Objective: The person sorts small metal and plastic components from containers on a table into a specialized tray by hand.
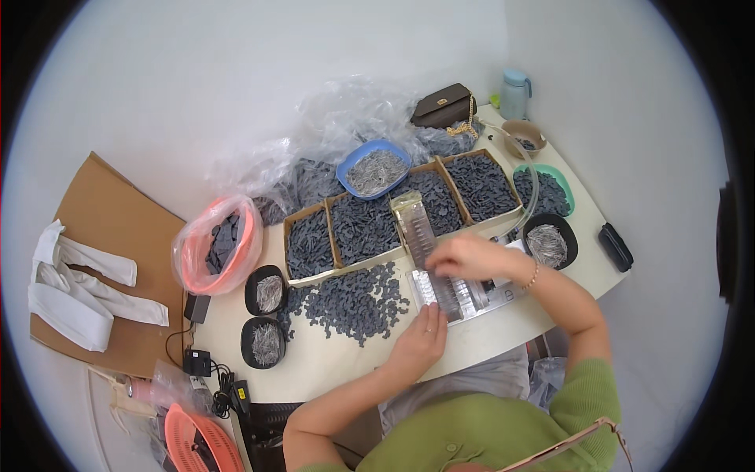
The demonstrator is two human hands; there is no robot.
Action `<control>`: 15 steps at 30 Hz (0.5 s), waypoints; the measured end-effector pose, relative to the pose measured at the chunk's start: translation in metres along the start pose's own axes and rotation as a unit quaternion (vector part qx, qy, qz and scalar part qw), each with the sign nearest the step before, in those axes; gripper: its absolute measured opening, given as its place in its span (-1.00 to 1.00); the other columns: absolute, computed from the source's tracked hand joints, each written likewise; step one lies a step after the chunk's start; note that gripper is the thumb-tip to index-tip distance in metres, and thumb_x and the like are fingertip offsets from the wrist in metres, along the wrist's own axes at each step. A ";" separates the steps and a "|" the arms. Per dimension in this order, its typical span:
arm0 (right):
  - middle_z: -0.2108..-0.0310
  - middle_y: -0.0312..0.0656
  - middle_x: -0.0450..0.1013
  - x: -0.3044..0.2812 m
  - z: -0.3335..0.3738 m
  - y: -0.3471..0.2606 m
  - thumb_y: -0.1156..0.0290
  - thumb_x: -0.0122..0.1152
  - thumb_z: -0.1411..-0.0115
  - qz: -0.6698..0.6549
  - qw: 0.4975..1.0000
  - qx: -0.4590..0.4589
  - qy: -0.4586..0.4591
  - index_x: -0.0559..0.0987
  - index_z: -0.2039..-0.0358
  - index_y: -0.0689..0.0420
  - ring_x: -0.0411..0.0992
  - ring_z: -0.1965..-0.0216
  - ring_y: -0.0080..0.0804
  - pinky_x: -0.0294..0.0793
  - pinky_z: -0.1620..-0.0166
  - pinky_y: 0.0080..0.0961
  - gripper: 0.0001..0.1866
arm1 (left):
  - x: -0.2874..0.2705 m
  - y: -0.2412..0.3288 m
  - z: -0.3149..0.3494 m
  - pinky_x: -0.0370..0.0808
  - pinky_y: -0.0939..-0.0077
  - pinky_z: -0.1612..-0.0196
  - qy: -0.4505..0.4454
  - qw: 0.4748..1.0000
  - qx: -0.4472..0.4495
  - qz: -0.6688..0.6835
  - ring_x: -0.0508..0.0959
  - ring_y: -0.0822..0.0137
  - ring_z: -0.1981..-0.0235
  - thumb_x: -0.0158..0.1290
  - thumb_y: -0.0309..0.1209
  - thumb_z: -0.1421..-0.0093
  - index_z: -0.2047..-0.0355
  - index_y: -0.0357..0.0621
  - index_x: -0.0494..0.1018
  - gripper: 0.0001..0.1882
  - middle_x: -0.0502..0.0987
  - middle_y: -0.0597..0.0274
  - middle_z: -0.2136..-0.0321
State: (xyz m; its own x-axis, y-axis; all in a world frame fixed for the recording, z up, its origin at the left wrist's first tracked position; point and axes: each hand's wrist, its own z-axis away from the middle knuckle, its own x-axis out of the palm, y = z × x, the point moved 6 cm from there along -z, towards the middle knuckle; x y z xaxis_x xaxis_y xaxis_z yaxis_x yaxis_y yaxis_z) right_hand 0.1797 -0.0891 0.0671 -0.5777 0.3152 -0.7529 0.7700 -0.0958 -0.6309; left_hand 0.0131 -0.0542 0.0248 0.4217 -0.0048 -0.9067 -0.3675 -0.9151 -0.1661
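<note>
A slotted metal fixture (423, 286) lies on the table in front of me, with dark pieces in a row along part of it. My left hand (420, 343) has its fingers bunched together on the fixture's near edge, gripping it there. Over the far part, my right hand (476, 256) is closed with its fingertips pinched; whatever they hold is hidden. A long clear slotted strip (414, 224) runs from the fixture toward the boxes. Beside the fixture sits a flat white device (500, 297), partly covered by my right forearm.
Cardboard boxes (338, 234) of small dark grey pieces line the back. A loose pile (354, 305) of them spreads left. Black bowls (263, 343) (550, 242) and a blue basin (374, 167) hold thin metal pins. A clear hose (535, 189) curves down at right. A pink basket (219, 242) stands left.
</note>
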 end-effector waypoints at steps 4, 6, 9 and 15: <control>0.48 -0.14 0.43 0.035 0.015 -0.014 0.35 0.26 -0.03 0.122 0.991 -0.055 0.027 0.53 0.48 0.15 0.45 0.37 -0.19 0.46 0.28 -0.29 -0.85 | 0.002 0.011 -0.002 0.49 0.28 0.01 -0.007 0.999 -0.006 -0.041 0.52 -0.08 0.11 -0.02 -0.47 -0.01 0.12 -0.46 0.43 -0.59 0.47 -0.30 0.15; 0.47 -0.14 0.42 0.048 0.019 -0.013 0.30 0.24 -0.05 0.158 0.984 -0.068 0.053 0.50 0.49 0.16 0.45 0.34 -0.20 0.47 0.29 -0.31 -0.80 | 0.005 0.012 -0.004 0.46 0.24 -0.03 -0.021 0.998 -0.004 -0.055 0.51 -0.08 0.12 -0.03 -0.46 -0.02 0.12 -0.46 0.42 -0.59 0.47 -0.32 0.16; 0.46 -0.19 0.37 0.057 0.023 -0.011 0.30 0.23 -0.05 0.178 0.978 -0.085 0.074 0.47 0.51 0.15 0.41 0.33 -0.23 0.47 0.31 -0.37 -0.80 | 0.009 0.015 -0.008 0.44 0.24 -0.04 -0.045 0.994 0.002 -0.103 0.52 -0.08 0.13 -0.03 -0.46 -0.01 0.14 -0.46 0.42 -0.60 0.48 -0.31 0.17; 0.46 -0.21 0.36 0.059 0.031 -0.017 0.33 0.24 -0.03 0.168 0.970 -0.135 0.116 0.48 0.50 0.14 0.39 0.36 -0.27 0.46 0.32 -0.38 -0.83 | -0.002 -0.003 0.001 0.48 0.37 0.06 0.043 0.997 -0.037 0.043 0.54 0.03 0.20 0.04 -0.52 0.00 0.23 -0.37 0.48 -0.71 0.54 -0.17 0.23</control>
State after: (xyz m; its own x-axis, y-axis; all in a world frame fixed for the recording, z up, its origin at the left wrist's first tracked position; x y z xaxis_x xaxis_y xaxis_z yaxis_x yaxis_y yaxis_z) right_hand 0.1237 -0.0983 0.0276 -0.2293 0.5157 -0.8255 0.9651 0.0106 -0.2615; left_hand 0.0122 -0.0511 0.0262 0.4626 -0.1158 -0.8790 -0.3448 -0.9369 -0.0581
